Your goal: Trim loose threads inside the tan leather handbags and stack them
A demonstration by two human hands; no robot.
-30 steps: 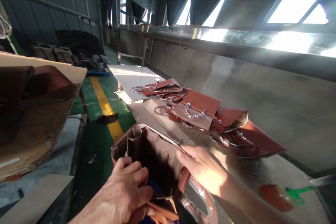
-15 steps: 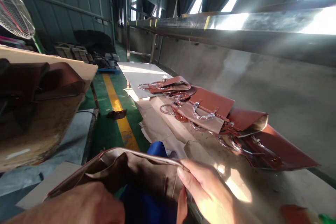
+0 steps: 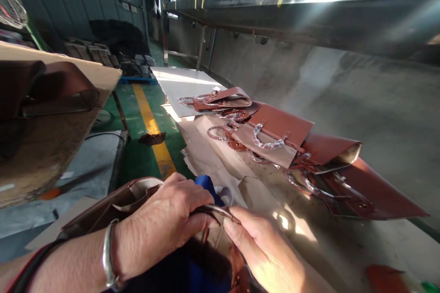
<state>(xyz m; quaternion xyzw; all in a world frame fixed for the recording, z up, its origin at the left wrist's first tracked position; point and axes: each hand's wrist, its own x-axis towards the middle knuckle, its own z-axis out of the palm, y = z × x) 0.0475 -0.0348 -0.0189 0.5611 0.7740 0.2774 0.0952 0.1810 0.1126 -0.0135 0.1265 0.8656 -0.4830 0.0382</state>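
A brown handbag [image 3: 113,206] with a pale lining lies open in front of me, its mouth facing up. My left hand [image 3: 178,206] pinches the far rim of the bag near its middle, fingers outside and thumb inside. Close beside it, my right hand [image 3: 254,238] grips the same rim at the right end, thumb on the near side. Part of the bag is hidden behind my left forearm, which wears a silver bangle [image 3: 109,256]. Blue cloth [image 3: 206,187] shows beyond the rim, with a shoe [image 3: 224,194] next to it.
Several reddish-brown handbags [image 3: 282,123] with plastic-wrapped handles lie on the paper-covered table [image 3: 220,160] to the right. More brown bags [image 3: 65,87] rest on the left table [image 3: 44,146]. A metal beam [image 3: 261,13] runs above, along the wall. Green floor with a yellow stripe [image 3: 151,123] lies between the tables.
My left hand has moved from the bag's near side up and right onto the far rim, taking hold beside my right hand. My right hand keeps its grip. The view has tilted downward.
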